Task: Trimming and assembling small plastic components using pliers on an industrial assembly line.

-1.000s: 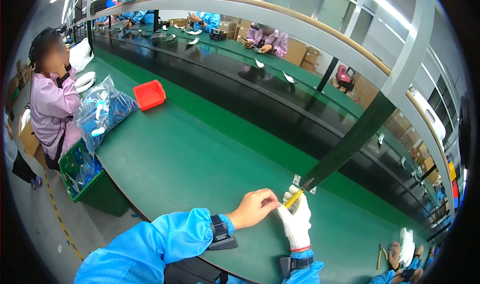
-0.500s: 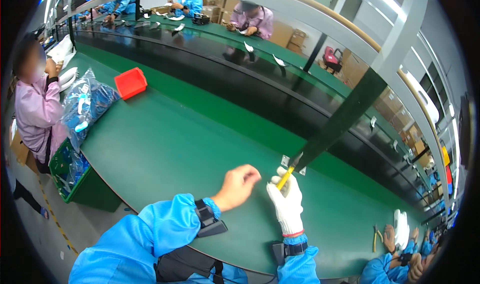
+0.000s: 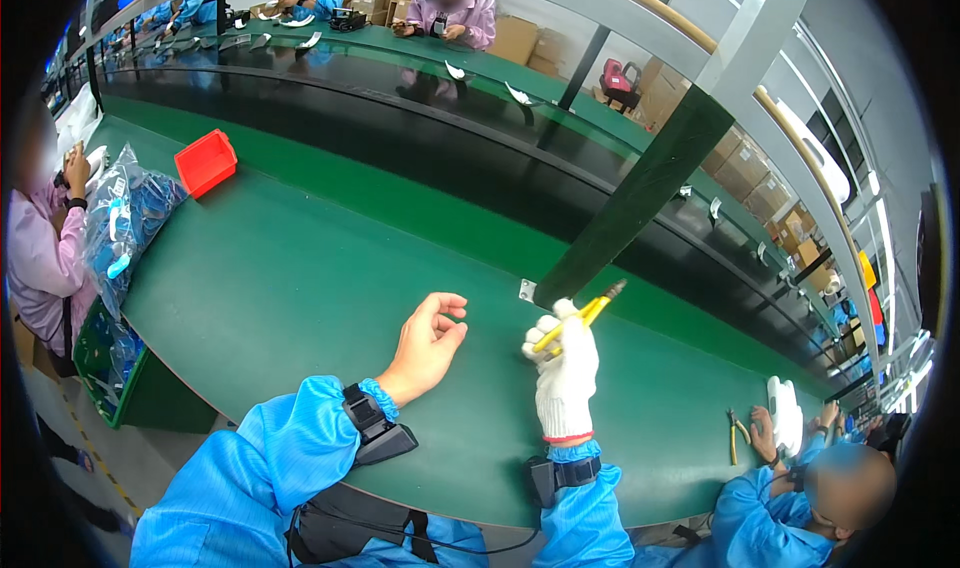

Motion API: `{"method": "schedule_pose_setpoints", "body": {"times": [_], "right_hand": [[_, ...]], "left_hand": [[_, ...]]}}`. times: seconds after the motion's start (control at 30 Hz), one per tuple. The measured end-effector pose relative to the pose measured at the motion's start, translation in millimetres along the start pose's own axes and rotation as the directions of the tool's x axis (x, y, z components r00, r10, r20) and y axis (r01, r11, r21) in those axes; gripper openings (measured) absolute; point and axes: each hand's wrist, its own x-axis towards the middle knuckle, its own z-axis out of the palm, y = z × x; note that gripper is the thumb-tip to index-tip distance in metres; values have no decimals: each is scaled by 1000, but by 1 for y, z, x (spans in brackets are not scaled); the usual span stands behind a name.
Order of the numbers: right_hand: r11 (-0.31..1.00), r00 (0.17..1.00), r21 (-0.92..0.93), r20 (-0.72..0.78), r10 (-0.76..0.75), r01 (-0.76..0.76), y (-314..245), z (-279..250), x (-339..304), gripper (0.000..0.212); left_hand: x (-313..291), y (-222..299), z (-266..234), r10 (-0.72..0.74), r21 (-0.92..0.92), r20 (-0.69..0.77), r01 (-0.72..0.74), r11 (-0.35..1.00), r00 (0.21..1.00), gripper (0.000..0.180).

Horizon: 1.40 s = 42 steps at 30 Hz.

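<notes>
My right hand (image 3: pixel 567 376), in a white knit glove, is closed around a pair of yellow-handled pliers (image 3: pixel 590 313). The dark jaws of the pliers point up and to the right, near the foot of a dark green post. My bare left hand (image 3: pixel 425 346) hovers over the green table (image 3: pixel 290 278), its fingers loosely curled and apart, with nothing in it. A gap separates the two hands. Both wrists carry black strapped-on devices over blue sleeves.
A red bin (image 3: pixel 206 164) and a clear bag of blue parts (image 3: pixel 130 218) sit at the far left, above a green crate (image 3: pixel 110 368). The post (image 3: pixel 640 198) rises from the table's back edge. At right, a co-worker in blue handles a white part (image 3: pixel 785 416) beside other pliers (image 3: pixel 737 436).
My left hand has moved left and its fingers have spread. The pliers have swung to point further right in my right hand. The whole view has shifted, bringing the right-hand co-worker further in.
</notes>
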Motion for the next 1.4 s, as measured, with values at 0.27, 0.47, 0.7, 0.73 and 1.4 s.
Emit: {"method": "schedule_pose_setpoints", "body": {"times": [0.27,0.47,0.7,0.73,1.4], "right_hand": [[951,994,-292,-57,89,-101,-16,-5,2,29],[992,992,18,12,128,-128,-13,-6,2,33],[896,974,-423,220,-46,137,13,-11,-5,54],[889,978,-442,209,-23,116,18,-12,-7,54],[703,942,-658,330,-53,270,27,-9,-9,59]], "left_hand": [[0,0,1,-20,4,26,20,1000,999,29],[-1,2,0,-37,-5,45,37,999,998,29],[-2,3,4,-15,-89,106,25,996,994,23],[-4,4,4,-27,-84,99,36,996,995,23],[-13,25,2,300,112,131,-314,943,945,7]]}}
